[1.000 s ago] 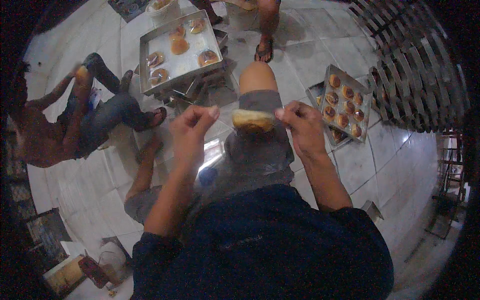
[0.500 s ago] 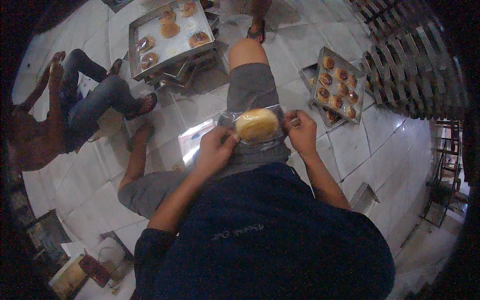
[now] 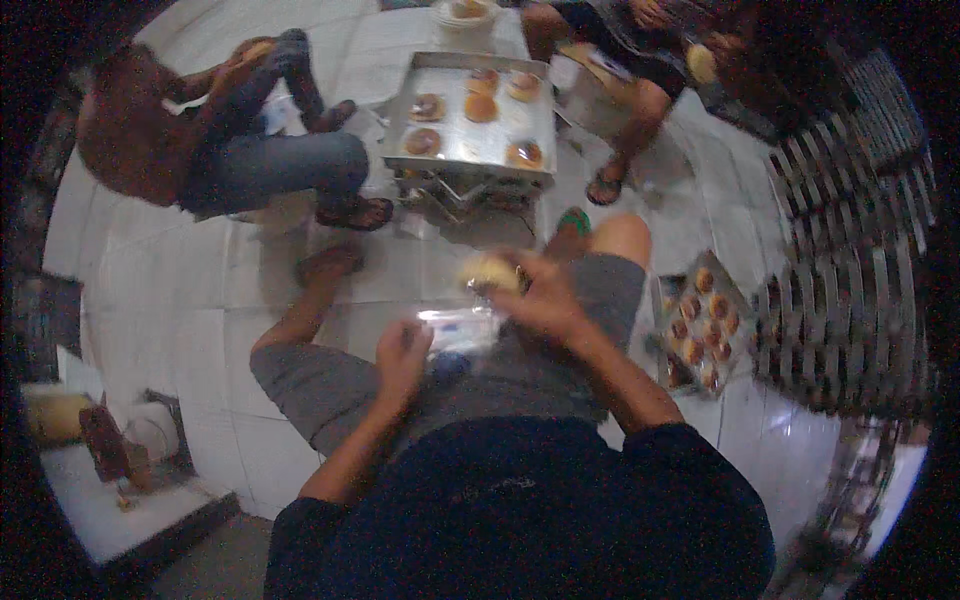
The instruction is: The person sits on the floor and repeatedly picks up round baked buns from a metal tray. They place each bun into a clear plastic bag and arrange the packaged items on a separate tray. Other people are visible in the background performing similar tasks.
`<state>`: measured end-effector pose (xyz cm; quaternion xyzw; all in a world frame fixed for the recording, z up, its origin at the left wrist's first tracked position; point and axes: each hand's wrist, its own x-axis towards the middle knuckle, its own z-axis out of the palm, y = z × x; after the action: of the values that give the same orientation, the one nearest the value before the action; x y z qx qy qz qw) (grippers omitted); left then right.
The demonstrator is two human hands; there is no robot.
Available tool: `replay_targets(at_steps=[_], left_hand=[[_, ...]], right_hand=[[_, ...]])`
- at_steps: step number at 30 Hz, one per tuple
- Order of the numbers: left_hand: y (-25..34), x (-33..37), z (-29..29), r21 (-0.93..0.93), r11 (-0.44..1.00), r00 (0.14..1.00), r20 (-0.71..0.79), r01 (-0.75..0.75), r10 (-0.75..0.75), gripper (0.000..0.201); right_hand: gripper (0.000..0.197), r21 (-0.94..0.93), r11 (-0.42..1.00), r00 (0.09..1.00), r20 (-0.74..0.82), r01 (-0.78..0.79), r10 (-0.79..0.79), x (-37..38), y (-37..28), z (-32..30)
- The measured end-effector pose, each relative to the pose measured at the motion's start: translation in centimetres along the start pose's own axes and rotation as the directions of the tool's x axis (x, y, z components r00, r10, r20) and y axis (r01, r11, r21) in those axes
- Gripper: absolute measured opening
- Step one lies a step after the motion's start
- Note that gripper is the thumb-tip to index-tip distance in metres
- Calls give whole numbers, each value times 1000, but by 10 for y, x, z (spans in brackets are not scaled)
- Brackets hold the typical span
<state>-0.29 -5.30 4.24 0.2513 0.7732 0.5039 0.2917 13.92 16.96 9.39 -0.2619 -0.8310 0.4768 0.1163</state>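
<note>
My right hand [image 3: 548, 300] is closed around a round golden bun [image 3: 490, 272], which shows some shiny clear wrap and is held out over my lap. Beside the near edge of some clear, shiny plastic bags [image 3: 458, 332] is my left hand [image 3: 403, 355]. Its fingers look curled near the plastic, but motion smears them, and whether they grip a bag is unclear. The bags lie between my two hands, close to my grey shorts [image 3: 340, 390].
Ahead, a metal tray [image 3: 440, 75] of topped buns rests on stacked trays. Another bun tray [image 3: 712, 330] lies right, near stacked metal racks [image 3: 840, 290]. One person [image 3: 140, 130] sits at the left; another person's hand holds a bun [image 3: 701, 63] at the far right.
The bun was stretched in its wrap between both hands; now only my right hand holds it. My left hand has moved to the plastic bags. The view has swung, bringing the far person's hands in.
</note>
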Motion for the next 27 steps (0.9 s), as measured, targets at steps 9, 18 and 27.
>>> replay_targets(at_steps=[9,18,27], left_hand=[[-76,-6,26,193,952,971,37,-239,236,22],[-54,-27,16,530,730,902,257,-431,346,16],[12,-52,-26,496,691,847,224,-525,482,21]], right_hand=[[49,-723,675,977,2,148,-212,210,65,-92],[44,-240,963,954,296,126,-51,80,65,51],[35,-173,971,764,645,167,-17,1,0,66]])
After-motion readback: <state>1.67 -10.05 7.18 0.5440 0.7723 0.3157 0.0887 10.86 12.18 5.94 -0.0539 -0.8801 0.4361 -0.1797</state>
